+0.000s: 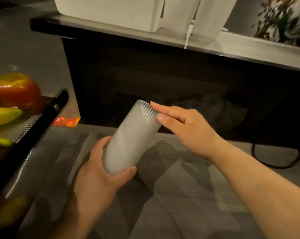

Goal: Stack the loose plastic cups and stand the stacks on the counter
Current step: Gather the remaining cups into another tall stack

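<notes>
A stack of frosted ribbed plastic cups [128, 140] is held tilted in mid-air, its rims pointing up and to the right. My left hand [97, 171] grips its lower end, thumb across the base. My right hand [183, 125] touches the rims at the upper end with its index finger and thumb tip; the other fingers are loosely curled. Two more frosted cup stacks [192, 16] stand upright on the counter [249, 49] at the top of the view.
A white tub [111, 11] stands on the counter beside the upright cups, with a patterned vase [283, 18] at far right. A black perforated fruit basket [33, 130] at left holds an apple [16, 90] and bananas [2, 116]. Grey floor lies below, with a black cable [275, 163].
</notes>
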The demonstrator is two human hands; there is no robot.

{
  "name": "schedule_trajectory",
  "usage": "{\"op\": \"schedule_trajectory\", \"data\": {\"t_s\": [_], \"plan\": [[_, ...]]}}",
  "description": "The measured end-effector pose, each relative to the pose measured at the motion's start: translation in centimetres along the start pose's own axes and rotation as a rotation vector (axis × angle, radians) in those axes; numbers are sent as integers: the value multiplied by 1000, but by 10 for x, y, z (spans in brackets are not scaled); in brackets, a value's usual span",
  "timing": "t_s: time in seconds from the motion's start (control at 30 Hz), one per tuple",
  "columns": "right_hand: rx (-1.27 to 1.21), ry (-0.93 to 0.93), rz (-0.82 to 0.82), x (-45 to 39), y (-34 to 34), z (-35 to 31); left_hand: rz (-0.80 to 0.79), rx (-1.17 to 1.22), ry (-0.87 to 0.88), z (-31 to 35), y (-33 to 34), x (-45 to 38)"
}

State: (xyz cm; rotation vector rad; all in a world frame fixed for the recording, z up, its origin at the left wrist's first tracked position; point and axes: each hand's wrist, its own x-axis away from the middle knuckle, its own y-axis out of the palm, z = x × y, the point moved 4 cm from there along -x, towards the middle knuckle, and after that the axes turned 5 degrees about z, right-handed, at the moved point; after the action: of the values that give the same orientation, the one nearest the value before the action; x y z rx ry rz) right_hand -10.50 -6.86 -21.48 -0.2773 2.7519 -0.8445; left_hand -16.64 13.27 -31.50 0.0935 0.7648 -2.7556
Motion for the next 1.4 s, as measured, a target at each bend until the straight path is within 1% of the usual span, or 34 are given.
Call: {"op": "schedule_trajectory", "data": {"t_s": [0.07, 0.1, 0.13, 0.2, 0.27, 0.3, 0.37, 0.4, 0.47, 0.53, 0.63, 0.67, 0.73, 0.77, 0.87, 0.9, 0.97, 1.03, 1.13, 1.23, 1.33, 1.4], "plan": [[45, 52, -50, 7, -8, 9, -8, -22, 17, 7, 10, -1], [40, 87, -46, 10, -12, 16, -14, -28, 19, 9, 16, -3], [12, 126, -3, 13, -17, 24, -23, -44, 19, 10, 21, -7], [-5, 214, 191, 17, -37, 51, -40, -77, 13, 12, 29, -14], [159, 305, 401, 20, -70, 92, -50, -105, 28, 16, 35, -20], [297, 380, 455, 23, -89, 113, -56, -122, 42, 18, 37, -22], [545, 537, 502, 29, -123, 150, -65, -140, 62, 20, 43, -25], [620, 587, 517, 31, -136, 164, -67, -148, 71, 21, 46, -27], [693, 647, 539, 29, -156, 182, -73, -169, 87, 23, 54, -30], [764, 681, 503, 18, -167, 192, -72, -177, 96, 25, 61, -34], [960, 731, 281, -5, -176, 209, -71, -170, 91, 27, 72, -37], [1013, 718, 209, -13, -179, 215, -77, -170, 88, 27, 76, -38], [1126, 629, 102, -26, -184, 221, -94, -166, 81, 29, 82, -38], [1124, 601, 78, -31, -188, 225, -104, -163, 78, 31, 85, -39], [874, 627, 77, -36, -202, 240, -125, -180, 73, 32, 90, -43], [853, 625, 53, -37, -203, 247, -131, -191, 72, 32, 92, -44], [920, 616, -4, -38, -204, 257, -137, -204, 69, 32, 93, -46], [998, 614, 6, -37, -205, 265, -139, -210, 68, 33, 95, -47], [1026, 625, -14, -32, -201, 267, -156, -222, 66, 36, 100, -46], [1047, 620, -11, -17, -192, 253, -179, -244, 82, 40, 106, -44], [1059, 534, 95, 2, -187, 229, -201, -245, 88, 45, 108, -39], [971, 464, 182, 15, -186, 211, -219, -258, 97, 48, 109, -37]]}}
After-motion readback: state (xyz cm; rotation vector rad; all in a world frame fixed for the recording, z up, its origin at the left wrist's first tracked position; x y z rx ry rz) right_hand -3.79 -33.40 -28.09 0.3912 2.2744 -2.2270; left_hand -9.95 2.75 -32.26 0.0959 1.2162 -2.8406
